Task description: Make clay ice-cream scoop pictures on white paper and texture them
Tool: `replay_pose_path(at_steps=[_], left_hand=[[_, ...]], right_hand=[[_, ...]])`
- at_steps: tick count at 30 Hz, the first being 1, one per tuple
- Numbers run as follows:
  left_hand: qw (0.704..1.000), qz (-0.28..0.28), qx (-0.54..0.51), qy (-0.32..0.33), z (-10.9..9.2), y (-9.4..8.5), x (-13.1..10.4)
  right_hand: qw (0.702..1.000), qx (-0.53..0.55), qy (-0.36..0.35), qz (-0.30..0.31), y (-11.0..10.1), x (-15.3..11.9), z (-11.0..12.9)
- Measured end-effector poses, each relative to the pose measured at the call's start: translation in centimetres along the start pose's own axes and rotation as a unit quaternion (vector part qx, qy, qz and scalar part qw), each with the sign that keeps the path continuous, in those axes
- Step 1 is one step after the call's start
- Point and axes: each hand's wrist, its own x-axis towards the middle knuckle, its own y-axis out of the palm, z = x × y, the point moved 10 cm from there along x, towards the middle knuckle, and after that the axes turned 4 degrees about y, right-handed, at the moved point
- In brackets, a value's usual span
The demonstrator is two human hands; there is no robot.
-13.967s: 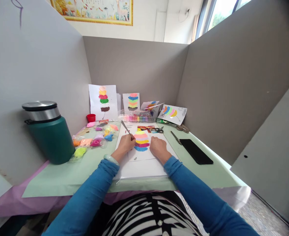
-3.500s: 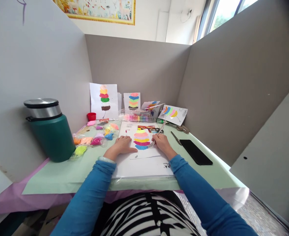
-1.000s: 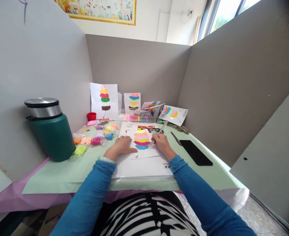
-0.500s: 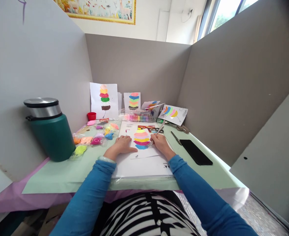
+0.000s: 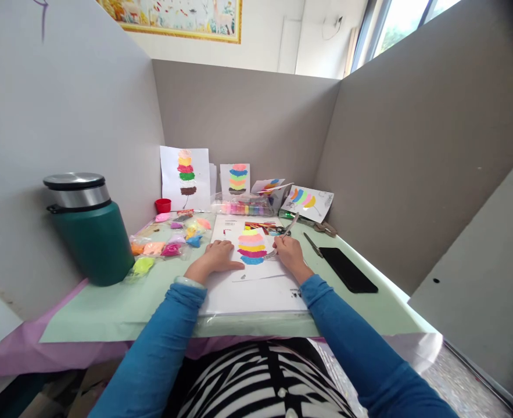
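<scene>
My left hand (image 5: 216, 257) lies flat with its thumb stretched out, along the left edge of a small white sheet (image 5: 262, 273). On that sheet is a stack of wavy clay-like bands (image 5: 251, 247), running from yellow at the top to blue at the bottom. My right hand (image 5: 288, 253) is closed round a metal fork (image 5: 291, 223), its handle slanting up to the right. The tines point left at the right end of the blue band; whether they touch it I cannot tell. Beneath lies a larger white board or sheet (image 5: 251, 299).
Packets of coloured clay (image 5: 171, 249) are spread left, near a green flask (image 5: 93, 238) and a red cup (image 5: 162, 205). Behind stand finished pictures (image 5: 185, 174) and a clear pack of colours (image 5: 243, 206). Scissors (image 5: 284, 230), a pen-like tool (image 5: 312, 244) and a black phone (image 5: 347, 269) lie right.
My right hand has shifted slightly to the right with the fork, whose tines have drawn back from the bands. The left hand stays where it was.
</scene>
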Motion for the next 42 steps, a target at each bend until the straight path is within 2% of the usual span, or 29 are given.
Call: replay_pose_path(at_steps=[2,5,8,11,13,17,19,24,27,30,34,37,42], left_hand=[[1.0,0.0,0.0,0.001,0.0,0.0,0.0],[1.0,0.002,0.005,-0.002,0.0,0.0,0.0],[1.0,0.002,0.005,-0.005,0.0,0.0,0.0],[1.0,0.003,0.0,-0.002,0.0,0.0,0.0],[1.0,0.002,-0.002,0.002,-0.1,-0.1,-0.1],[1.0,0.002,0.001,0.001,-0.1,-0.1,-0.1],[1.0,0.003,0.005,-0.001,-0.1,-0.1,-0.1],[1.0,0.0,0.005,0.005,-0.2,-0.2,-0.1],[1.0,0.004,0.003,0.001,-0.2,-0.2,-0.2],[1.0,0.008,0.002,-0.005,-0.2,-0.2,-0.3],[1.0,0.008,-0.002,-0.004,-0.2,-0.2,-0.3],[1.0,0.008,-0.001,-0.002,-0.2,-0.1,-0.2],[1.0,0.001,0.0,0.001,-0.1,-0.1,-0.1]], right_hand=[[1.0,0.023,0.009,-0.013,-0.3,0.0,-0.3],[0.997,0.078,-0.012,0.027,0.6,-0.1,0.3],[0.997,0.047,-0.02,0.056,1.3,-0.1,0.5],[1.0,0.001,0.004,0.014,0.2,0.1,-0.1],[1.0,0.011,0.018,-0.006,-0.4,0.1,-0.4],[0.996,0.08,0.001,0.033,0.4,-0.1,0.0],[0.996,0.069,-0.006,0.053,0.9,-0.1,0.3],[0.999,0.03,0.004,0.02,0.0,-0.1,0.0],[0.997,0.067,-0.006,0.035,0.3,-0.2,0.2],[0.997,0.056,-0.017,0.057,0.9,-0.3,0.5],[0.999,0.021,0.004,0.033,0.3,0.0,-0.2],[0.999,0.046,0.016,0.02,0.0,0.0,-0.4],[0.998,0.05,0.004,0.039,0.6,0.0,-0.1]])
